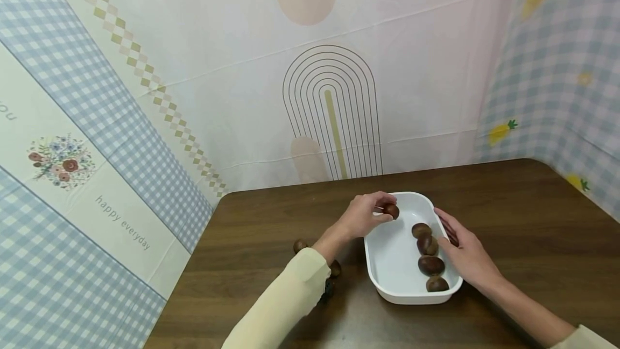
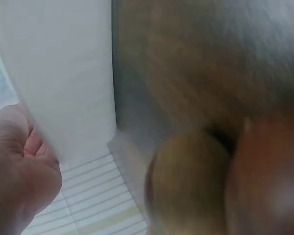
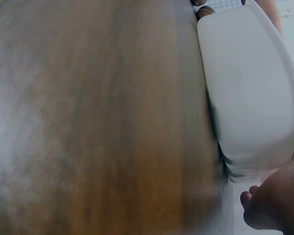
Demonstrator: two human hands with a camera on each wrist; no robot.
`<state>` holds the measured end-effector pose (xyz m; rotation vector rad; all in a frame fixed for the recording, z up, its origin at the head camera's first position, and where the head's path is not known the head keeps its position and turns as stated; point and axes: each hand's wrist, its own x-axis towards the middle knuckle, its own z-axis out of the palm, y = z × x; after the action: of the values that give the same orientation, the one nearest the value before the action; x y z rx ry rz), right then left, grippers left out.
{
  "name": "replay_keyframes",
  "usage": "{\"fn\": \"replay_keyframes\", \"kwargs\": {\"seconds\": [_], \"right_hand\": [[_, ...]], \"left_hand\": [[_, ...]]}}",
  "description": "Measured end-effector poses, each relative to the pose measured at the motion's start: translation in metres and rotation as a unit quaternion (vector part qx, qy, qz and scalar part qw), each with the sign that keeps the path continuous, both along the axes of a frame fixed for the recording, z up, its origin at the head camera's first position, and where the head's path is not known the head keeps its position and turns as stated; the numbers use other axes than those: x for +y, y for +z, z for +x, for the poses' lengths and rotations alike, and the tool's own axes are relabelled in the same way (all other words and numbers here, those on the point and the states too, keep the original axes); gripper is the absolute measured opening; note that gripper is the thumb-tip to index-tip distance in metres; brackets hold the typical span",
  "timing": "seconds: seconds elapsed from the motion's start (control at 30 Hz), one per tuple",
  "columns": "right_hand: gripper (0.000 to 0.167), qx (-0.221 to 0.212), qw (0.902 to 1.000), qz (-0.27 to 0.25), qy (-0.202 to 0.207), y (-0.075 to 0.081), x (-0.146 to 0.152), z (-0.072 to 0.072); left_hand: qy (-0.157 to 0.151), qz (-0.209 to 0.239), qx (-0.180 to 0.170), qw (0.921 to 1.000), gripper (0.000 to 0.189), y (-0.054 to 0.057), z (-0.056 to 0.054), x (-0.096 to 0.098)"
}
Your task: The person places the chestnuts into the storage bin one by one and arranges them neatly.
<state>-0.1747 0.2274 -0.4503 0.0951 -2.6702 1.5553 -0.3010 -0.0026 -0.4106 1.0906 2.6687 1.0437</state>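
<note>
While the left hand [image 1: 365, 215] pinched a chestnut [image 1: 391, 211] over the far left of the tray [image 1: 393, 265], the right looked clamped on its right rim, fingers partly hidden. More nuts [image 1: 431, 266] lined its right side; strays [image 1: 300, 245] sat left on the table [image 1: 261, 220].

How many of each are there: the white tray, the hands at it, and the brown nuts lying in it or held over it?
White tray: 1
Hands (left hand, right hand): 2
Brown nuts lying in the tray: 4
Held nut, in the left hand: 1
Total: 8
</note>
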Motion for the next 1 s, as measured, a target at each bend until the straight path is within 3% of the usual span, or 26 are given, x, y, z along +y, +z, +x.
{"fn": "replay_keyframes", "kwargs": {"seconds": [0.33, 0.53, 0.8, 1.0], "right_hand": [[0.062, 0.003, 0.9999, 0.011, 0.0, 0.001, 0.001, 0.0], [0.063, 0.002, 0.9998, 0.019, 0.003, 0.0, 0.002, -0.001], [0.061, 0.014, 0.9999, 0.006, 0.005, -0.001, 0.003, -0.002], [0.062, 0.014, 0.9999, -0.004, 0.003, 0.0, 0.002, -0.003]], "left_hand": [[0.022, -0.072, 0.056, 0.9956, 0.037, -0.003, 0.002, 0.024], [0.04, -0.137, 0.116, 0.983, 0.035, -0.004, 0.002, 0.038], [0.058, -0.174, 0.116, 0.9761, 0.035, -0.011, 0.004, 0.057], [0.079, -0.152, 0.102, 0.9799, 0.029, -0.017, 0.003, 0.064]]}}
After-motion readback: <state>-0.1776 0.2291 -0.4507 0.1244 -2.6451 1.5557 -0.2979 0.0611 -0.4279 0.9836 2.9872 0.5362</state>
